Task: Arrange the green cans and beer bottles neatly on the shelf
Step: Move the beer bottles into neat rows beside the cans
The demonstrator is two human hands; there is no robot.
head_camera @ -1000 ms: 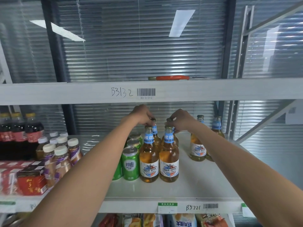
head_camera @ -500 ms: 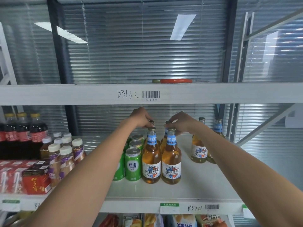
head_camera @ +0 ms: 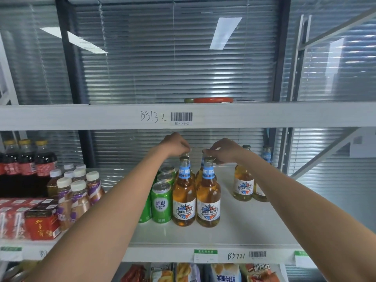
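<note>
we take the front green can (head_camera: 161, 202) as our landmark. it stands upright on the white shelf (head_camera: 234, 226), with more green cans (head_camera: 165, 176) lined up straight behind it and another partly hidden just to its left by our left forearm. touching its right side stands the front-left beer bottle (head_camera: 184, 197); the front-right beer bottle (head_camera: 208, 198) stands against that one, further right of the can. behind each front bottle a second bottle shows only as a neck and cap

left hand (head_camera: 176, 144): fingertips pinched together over the cap of the rear bottle nearest the can. right hand (head_camera: 222, 150): fingertips closed on the cap or neck of the other rear bottle. how firmly either pinch holds, we cannot tell

two stray beer bottles (head_camera: 243, 183) stand well to the right of the can, apart from the block, one behind the other

judgement: the step in hand is squaring the rear pair behind the front pair, so the bottle block sits flush beside the can column. roughly midway; the strays are not yet joined

next move, as we judge it: let go of the caps without rocking the bottles, then bring the two strays in against the right side of the block, upright, labels forward. tall glass held by the top could tip and knock its neighbours, so slide low and slow
</note>
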